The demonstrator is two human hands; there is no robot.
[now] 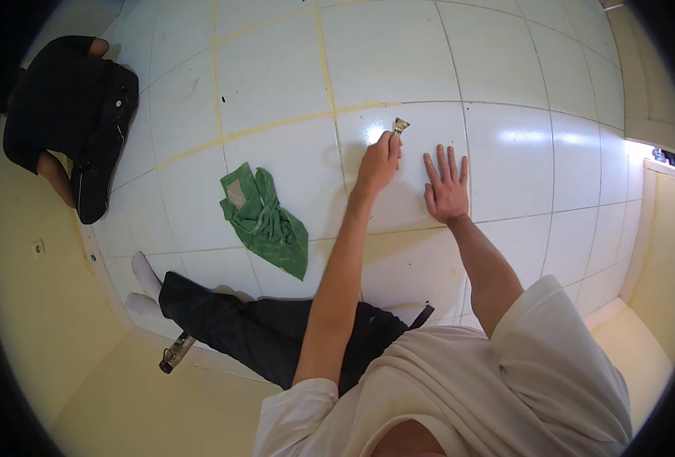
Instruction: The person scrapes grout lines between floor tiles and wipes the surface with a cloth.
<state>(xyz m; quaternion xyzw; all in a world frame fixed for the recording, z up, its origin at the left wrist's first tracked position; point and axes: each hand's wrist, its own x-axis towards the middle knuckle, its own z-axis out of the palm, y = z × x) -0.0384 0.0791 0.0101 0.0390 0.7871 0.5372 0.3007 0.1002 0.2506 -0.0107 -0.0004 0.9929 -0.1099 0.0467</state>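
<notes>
My left hand (380,161) is closed around a small hand tool (401,125) with a flared, metallic-looking end. It may be a putty knife or a brush; its handle is mostly hidden in my fist. The flared end points away from me, just short of a dark joint between white floor tiles (505,160). To the right of it, my right hand (448,190) lies on a tile with fingers spread, holding nothing. A crumpled green cloth (267,221) with a pale patch rests on the floor left of my left forearm.
Yellowish bands (276,122) run along several tile joints at the far left. A person in dark clothes (71,99) bends low at the left. My legs (231,324) stretch leftward. A dark cylindrical object (176,354) lies by the near wall. A pale cabinet-like panel (653,84) stands far right.
</notes>
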